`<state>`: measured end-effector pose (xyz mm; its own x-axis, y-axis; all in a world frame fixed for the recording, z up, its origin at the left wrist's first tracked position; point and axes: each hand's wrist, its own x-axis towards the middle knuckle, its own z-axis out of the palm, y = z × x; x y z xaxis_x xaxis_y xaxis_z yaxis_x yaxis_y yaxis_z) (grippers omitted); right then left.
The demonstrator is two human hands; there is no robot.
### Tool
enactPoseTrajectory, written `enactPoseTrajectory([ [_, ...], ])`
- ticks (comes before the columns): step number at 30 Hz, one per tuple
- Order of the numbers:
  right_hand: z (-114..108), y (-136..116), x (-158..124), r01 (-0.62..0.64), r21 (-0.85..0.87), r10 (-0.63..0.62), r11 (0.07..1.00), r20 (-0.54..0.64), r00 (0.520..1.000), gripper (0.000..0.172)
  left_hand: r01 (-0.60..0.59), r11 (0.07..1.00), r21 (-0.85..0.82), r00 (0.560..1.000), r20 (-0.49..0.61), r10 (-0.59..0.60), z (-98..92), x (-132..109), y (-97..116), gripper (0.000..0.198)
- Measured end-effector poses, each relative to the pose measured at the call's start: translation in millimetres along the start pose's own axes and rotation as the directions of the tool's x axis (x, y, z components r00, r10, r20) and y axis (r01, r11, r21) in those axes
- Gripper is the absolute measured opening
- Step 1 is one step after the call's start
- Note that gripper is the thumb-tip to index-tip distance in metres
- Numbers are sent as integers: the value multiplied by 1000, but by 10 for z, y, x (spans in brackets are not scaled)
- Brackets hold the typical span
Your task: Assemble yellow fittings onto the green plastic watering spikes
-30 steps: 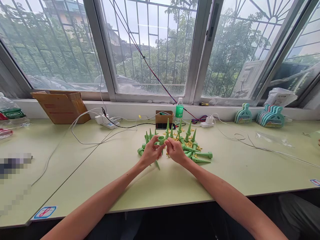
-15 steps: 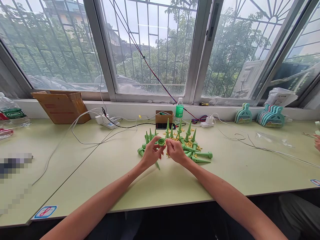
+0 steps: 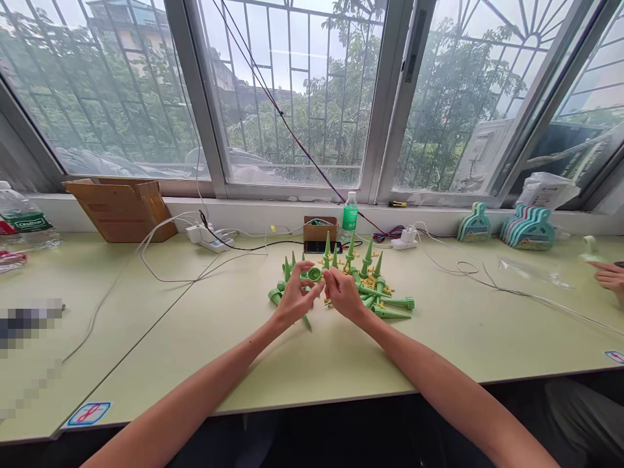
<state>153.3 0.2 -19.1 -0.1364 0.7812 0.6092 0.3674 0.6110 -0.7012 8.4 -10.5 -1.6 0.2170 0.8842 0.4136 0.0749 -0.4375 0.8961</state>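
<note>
My left hand [image 3: 295, 296] grips a green plastic cone-shaped spike [image 3: 314, 274] by its wide end, the round open mouth facing me. Right beside that mouth is my right hand [image 3: 342, 292], its fingers pinched together; whatever they hold is hidden. Behind and around both hands lie several more green spikes [image 3: 396, 301], some standing point up and others on their sides. Small yellow plastic pieces [image 3: 387, 286] are heaped among them, and some stick out of the standing spikes.
Behind the pile are a small cardboard box [image 3: 320, 229], a phone [image 3: 316, 247] and a green-labelled bottle [image 3: 350, 212]. Power strips [image 3: 214, 242] and cables run along the window wall. Far right, another person's hand [image 3: 609, 278] is near a light green object [image 3: 589, 248].
My two hands stay at nearly the same place, with the left fingers slightly shifted around the spike. At the far right, the other person's hand has come further into view.
</note>
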Motion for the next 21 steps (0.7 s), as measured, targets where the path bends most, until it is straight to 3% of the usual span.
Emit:
enactPoseTrajectory([
  [5, -3, 1, 2, -12, -11, 12, 1000, 4, 1000, 39, 71, 991, -110, 996, -40, -76, -39, 34, 22, 33],
  [8, -3, 4, 1, 5, -30, -4, 1000, 9, 1000, 39, 111, 983, -146, 991, -58, -121, -57, 56, 4, 35],
  [14, -13, 2, 0, 20, -17, -19, 1000, 43, 999, 39, 185, 971, -150, 983, 28, -182, -55, 68, -32, 50],
  [21, -4, 22, 2, 0, 13, 0, 1000, 50, 999, 39, 228, 953, -197, 973, 85, -215, -68, 66, -29, 49],
])
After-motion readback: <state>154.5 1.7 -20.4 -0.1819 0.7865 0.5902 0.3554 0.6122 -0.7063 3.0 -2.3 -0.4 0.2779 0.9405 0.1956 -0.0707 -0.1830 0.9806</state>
